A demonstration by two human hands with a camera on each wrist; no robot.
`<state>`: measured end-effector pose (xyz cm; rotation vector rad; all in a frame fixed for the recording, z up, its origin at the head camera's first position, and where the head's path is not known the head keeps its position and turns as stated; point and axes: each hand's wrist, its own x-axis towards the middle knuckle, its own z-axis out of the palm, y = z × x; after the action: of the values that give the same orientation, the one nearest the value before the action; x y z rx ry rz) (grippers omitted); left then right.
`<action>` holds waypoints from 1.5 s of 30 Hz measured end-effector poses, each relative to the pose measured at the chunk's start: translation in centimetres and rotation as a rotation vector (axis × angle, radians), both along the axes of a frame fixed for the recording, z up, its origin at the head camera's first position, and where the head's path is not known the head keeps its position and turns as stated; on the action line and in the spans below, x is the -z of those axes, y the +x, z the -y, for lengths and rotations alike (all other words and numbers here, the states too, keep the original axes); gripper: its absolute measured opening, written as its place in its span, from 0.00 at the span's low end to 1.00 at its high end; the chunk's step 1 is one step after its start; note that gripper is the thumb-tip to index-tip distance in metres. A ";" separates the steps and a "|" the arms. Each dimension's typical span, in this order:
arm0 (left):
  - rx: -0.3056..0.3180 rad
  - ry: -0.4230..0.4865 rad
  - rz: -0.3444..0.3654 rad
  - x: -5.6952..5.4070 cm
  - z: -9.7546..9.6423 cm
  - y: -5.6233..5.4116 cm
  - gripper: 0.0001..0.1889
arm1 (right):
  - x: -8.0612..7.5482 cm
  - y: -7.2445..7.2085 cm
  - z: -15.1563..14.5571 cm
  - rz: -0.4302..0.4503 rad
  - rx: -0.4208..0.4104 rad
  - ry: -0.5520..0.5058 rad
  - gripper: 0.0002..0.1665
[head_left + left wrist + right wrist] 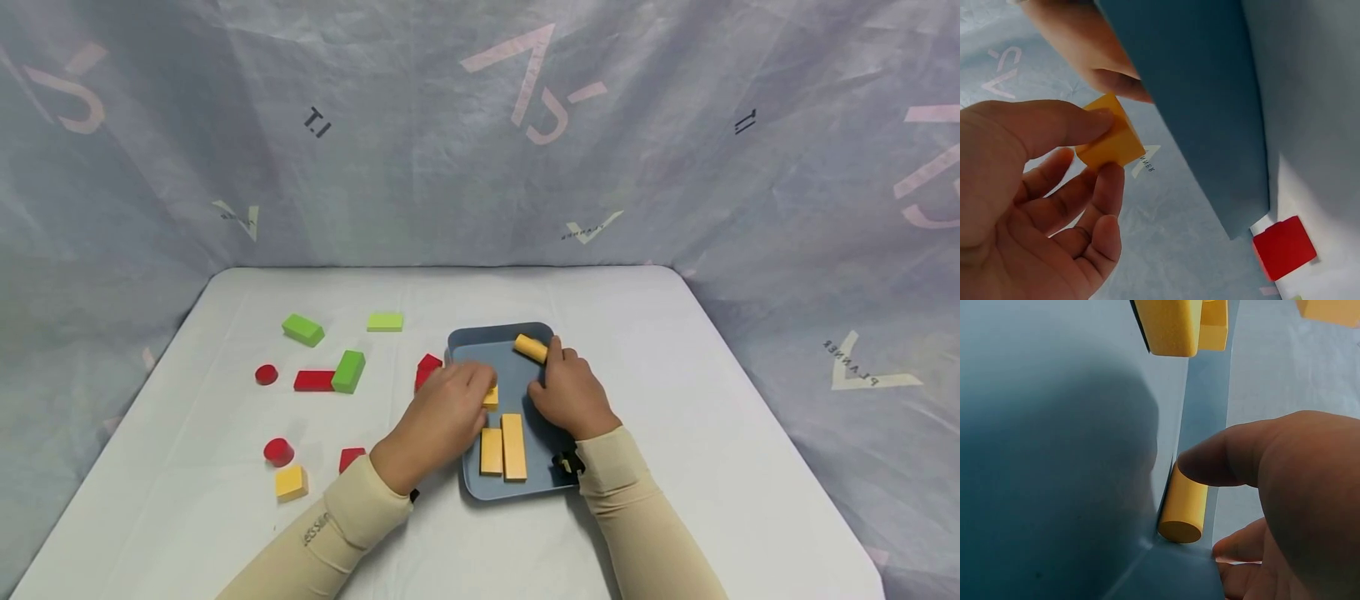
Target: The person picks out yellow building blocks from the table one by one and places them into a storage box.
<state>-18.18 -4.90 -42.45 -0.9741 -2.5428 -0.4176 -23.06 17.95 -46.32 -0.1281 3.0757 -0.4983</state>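
In the left wrist view, my left hand (1041, 181) pinches a small yellow block (1113, 134) between thumb and fingers. The head view shows this left hand (442, 408) over the left part of a blue-grey tray (498, 333), its block partly hidden. My right hand (573, 392) grips the tray's right side, with the thumb inside and other fingers along the outside. Close by that thumb (1216, 459), a yellow cylinder (1182, 506) lies in the tray's corner. Two long yellow blocks (491, 454) lie side by side near the tray's front.
Left of the tray, red blocks (429, 364) sit close to its wall. Farther left are green blocks (348, 372), red round pieces (279, 452), a flat red block (313, 381) and a yellow cube (291, 483). A grey printed cloth (450, 167) hangs behind the white table (675, 375).
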 end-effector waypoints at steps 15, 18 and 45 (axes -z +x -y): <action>-0.019 -0.038 0.129 0.6 -0.5 0.2 0.11 | -0.1 0.0 0.0 0.003 0.000 0.001 0.51; -0.024 -0.058 0.144 0.7 -0.6 0.3 0.11 | -0.1 0.0 0.1 0.004 0.002 0.001 0.51; -0.039 -0.104 0.146 1.4 -1.1 0.1 0.07 | -0.1 0.0 0.2 0.009 0.014 0.005 0.51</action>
<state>-18.05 -3.85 -43.87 -0.9617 -2.7340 -0.3596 -23.08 17.77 -46.19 -0.1043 3.0712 -0.4898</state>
